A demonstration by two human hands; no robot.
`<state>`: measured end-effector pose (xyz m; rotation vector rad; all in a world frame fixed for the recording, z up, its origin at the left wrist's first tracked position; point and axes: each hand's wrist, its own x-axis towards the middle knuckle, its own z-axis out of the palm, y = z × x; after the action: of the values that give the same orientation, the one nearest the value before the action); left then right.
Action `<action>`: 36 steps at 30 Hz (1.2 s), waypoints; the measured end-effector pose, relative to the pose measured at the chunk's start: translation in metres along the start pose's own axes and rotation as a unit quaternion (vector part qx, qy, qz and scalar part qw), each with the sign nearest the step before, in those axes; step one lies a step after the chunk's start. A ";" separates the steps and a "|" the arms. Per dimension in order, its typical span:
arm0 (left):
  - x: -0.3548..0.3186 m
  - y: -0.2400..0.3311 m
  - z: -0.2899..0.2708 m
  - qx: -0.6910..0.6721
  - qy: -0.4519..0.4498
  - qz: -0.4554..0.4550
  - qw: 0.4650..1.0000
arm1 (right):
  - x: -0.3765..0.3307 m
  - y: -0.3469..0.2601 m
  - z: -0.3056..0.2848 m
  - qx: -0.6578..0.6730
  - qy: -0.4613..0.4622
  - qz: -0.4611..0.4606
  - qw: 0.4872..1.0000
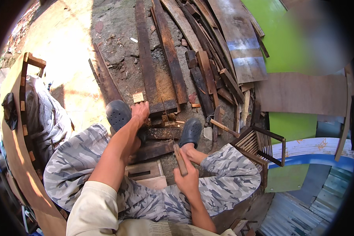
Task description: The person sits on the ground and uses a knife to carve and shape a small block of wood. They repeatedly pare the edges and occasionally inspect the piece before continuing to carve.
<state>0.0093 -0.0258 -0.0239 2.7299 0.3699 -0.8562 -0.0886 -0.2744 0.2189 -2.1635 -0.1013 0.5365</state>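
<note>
My right hand (187,179) is closed round the wooden handle of a handsaw (179,158). Its thin blade points away from me and reaches a short dark wooden plank (164,107), crossing it near the middle. At the plank's left end, my left hand (141,111) grips it, with part of that end hidden under the fingers. A small pale wood block (138,97) sits just beyond those fingers. Sawdust (165,84) lies on the ground behind the plank. Both feet, in dark clogs (191,131), flank the work.
Long dark boards (145,51) stretch away ahead. A pile of planks (208,43) lies ahead to the right. A hammer (225,128) and a slatted wooden frame (259,145) are beside my right leg. A curved wooden panel (23,157) stands on my left.
</note>
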 end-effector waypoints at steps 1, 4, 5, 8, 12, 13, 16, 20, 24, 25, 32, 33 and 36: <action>0.000 -0.001 -0.004 -0.006 -0.008 -0.006 1.000 | -0.010 0.004 -0.003 0.005 0.009 -0.012 1.000; -0.003 0.001 -0.009 -0.002 -0.014 0.005 1.000 | -0.003 0.014 0.003 0.022 0.025 -0.013 0.999; -0.002 0.005 -0.012 0.004 -0.010 0.008 1.000 | 0.027 0.021 0.018 0.007 0.040 -0.039 0.998; 0.000 0.004 -0.007 0.008 -0.014 0.005 1.000 | 0.104 0.014 0.036 -0.002 -0.042 0.060 0.997; 0.006 -0.003 0.002 0.007 -0.024 -0.002 1.000 | 0.010 0.021 0.012 0.003 0.011 -0.034 0.999; 0.004 -0.003 0.003 0.010 -0.025 -0.004 1.000 | -0.016 -0.005 -0.014 0.036 -0.023 0.011 0.999; 0.006 -0.003 0.002 0.000 -0.031 -0.011 0.999 | -0.022 -0.016 -0.022 0.045 -0.023 0.040 0.998; 0.010 0.000 -0.002 0.003 -0.030 -0.004 1.000 | 0.095 0.001 0.030 0.026 -0.045 0.085 0.995; 0.007 -0.003 -0.003 -0.004 -0.037 -0.008 0.999 | 0.030 0.013 0.022 -0.007 0.011 -0.006 1.000; 0.009 -0.002 -0.007 -0.004 -0.034 -0.006 0.999 | -0.003 0.002 -0.003 0.016 -0.006 0.010 1.000; 0.017 -0.008 0.002 -0.014 -0.034 -0.002 0.999 | 0.081 0.012 0.029 0.030 -0.044 0.069 0.996; 0.018 -0.001 -0.006 -0.018 -0.042 0.017 0.999 | 0.105 0.027 0.044 0.020 -0.002 0.031 0.999; 0.010 -0.012 0.001 -0.007 -0.048 0.005 0.999 | 0.059 0.027 0.043 0.060 0.004 0.015 0.998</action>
<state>0.0123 -0.0131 -0.0326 2.6630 0.3416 -0.9737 -0.0558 -0.2432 0.1555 -2.0535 -0.0316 0.5388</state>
